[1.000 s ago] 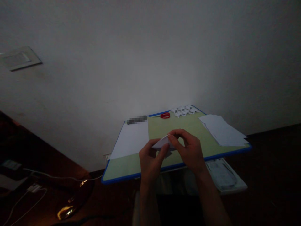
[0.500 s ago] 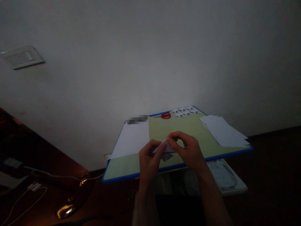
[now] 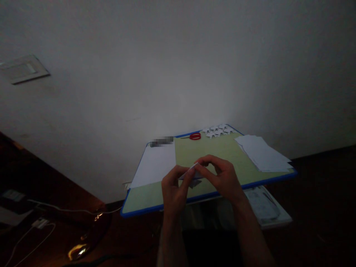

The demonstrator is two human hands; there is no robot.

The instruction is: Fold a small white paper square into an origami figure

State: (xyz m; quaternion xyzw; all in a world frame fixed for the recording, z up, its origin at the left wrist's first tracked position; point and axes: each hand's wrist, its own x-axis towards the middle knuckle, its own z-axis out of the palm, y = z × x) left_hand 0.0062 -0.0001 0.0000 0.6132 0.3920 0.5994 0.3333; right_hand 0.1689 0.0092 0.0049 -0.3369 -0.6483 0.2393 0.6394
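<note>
Between my two hands is a small piece of folded white paper [image 3: 197, 174], held just above the near part of the green table [image 3: 205, 152]. My left hand [image 3: 175, 184] pinches its left side, thumb on top. The thumb and fingers of my right hand [image 3: 220, 175] close on its upper right edge. Part of the paper is hidden behind my fingers. A small pale folded shape [image 3: 195, 183] shows just below it; I cannot tell whether the two are joined.
Red-handled scissors [image 3: 195, 136] lie at the table's back edge, beside several folded white paper shapes [image 3: 218, 131]. White sheets [image 3: 261, 154] are stacked at the right. A large white sheet [image 3: 157, 161] covers the left. White cables [image 3: 69, 211] run at lower left.
My left hand has shifted slightly left, and the folded paper now looks flatter and more tilted between my fingers. My right hand is almost where it was. The whole view has moved a little.
</note>
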